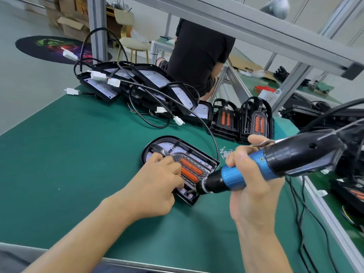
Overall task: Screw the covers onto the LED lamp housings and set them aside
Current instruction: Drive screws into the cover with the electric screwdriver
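Centre frame: left hand curled, pressing cover into housing, steadying it; right hand wrapped around screwdriver, bit at near corner.

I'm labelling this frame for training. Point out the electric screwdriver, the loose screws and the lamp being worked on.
electric screwdriver (pixel 242 174): head view, on the blue grip section.
loose screws (pixel 226 152): head view, middle of the small pile on the mat.
LED lamp housing (pixel 189 170): head view, on the orange lens of its cover.

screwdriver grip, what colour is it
Blue, with black ends, on the screwdriver; head view shows it.
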`<move>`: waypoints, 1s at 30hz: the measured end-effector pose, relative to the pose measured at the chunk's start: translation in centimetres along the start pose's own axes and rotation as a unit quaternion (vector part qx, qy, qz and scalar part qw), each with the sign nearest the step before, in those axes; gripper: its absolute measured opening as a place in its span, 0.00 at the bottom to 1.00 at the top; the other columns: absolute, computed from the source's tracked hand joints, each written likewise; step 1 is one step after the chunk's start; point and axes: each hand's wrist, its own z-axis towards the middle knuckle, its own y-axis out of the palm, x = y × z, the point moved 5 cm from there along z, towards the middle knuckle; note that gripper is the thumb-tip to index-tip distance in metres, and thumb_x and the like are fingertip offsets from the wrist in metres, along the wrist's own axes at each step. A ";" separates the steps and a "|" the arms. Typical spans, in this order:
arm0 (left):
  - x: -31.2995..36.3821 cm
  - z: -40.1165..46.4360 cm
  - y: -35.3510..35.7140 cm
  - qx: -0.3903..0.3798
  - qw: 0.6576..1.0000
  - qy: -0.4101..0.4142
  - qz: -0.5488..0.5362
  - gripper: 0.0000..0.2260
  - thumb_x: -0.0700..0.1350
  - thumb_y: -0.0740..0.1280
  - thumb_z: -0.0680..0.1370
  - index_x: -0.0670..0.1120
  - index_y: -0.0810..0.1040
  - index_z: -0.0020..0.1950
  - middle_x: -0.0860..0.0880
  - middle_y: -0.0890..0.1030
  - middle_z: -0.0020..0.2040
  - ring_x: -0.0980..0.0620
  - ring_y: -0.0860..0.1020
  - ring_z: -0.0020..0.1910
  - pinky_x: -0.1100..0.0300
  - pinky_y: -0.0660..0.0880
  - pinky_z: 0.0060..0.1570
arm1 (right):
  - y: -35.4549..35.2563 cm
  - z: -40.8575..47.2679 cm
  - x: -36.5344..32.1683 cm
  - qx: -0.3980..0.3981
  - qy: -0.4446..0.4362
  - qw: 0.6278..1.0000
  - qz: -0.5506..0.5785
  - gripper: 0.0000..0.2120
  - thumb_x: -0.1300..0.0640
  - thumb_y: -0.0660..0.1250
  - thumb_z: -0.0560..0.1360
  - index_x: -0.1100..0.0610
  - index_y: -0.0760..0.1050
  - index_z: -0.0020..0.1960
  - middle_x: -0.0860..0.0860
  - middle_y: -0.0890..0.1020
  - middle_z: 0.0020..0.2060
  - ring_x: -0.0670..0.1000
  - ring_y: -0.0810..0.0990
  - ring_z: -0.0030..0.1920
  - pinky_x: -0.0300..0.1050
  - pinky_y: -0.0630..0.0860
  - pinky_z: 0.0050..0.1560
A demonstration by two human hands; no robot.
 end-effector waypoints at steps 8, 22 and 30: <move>0.1 -0.6 0.3 0.037 0.999 0.005 0.011 0.12 0.42 0.73 0.57 0.53 0.83 0.38 0.55 0.76 0.36 0.51 0.76 0.37 0.55 0.62 0.47 | 0.9 0.4 0.2 -0.028 -0.014 0.999 -0.020 0.18 0.69 0.66 0.69 0.45 0.75 0.44 0.49 0.74 0.32 0.52 0.71 0.33 0.43 0.73 0.38; 0.0 -1.1 0.4 0.083 0.996 0.007 -0.008 0.12 0.40 0.75 0.59 0.53 0.83 0.39 0.54 0.76 0.37 0.51 0.76 0.37 0.57 0.62 0.47 | 0.8 0.7 0.4 -0.044 -0.005 0.999 -0.022 0.17 0.68 0.65 0.69 0.45 0.77 0.36 0.48 0.73 0.32 0.49 0.72 0.32 0.42 0.74 0.38; -0.3 -1.4 0.8 0.102 0.995 0.006 -0.017 0.12 0.38 0.73 0.61 0.51 0.82 0.41 0.54 0.76 0.39 0.50 0.75 0.39 0.59 0.62 0.48 | -0.7 1.1 -0.4 0.022 -0.015 1.000 0.011 0.15 0.64 0.70 0.70 0.52 0.69 0.52 0.46 0.76 0.33 0.49 0.73 0.34 0.43 0.73 0.40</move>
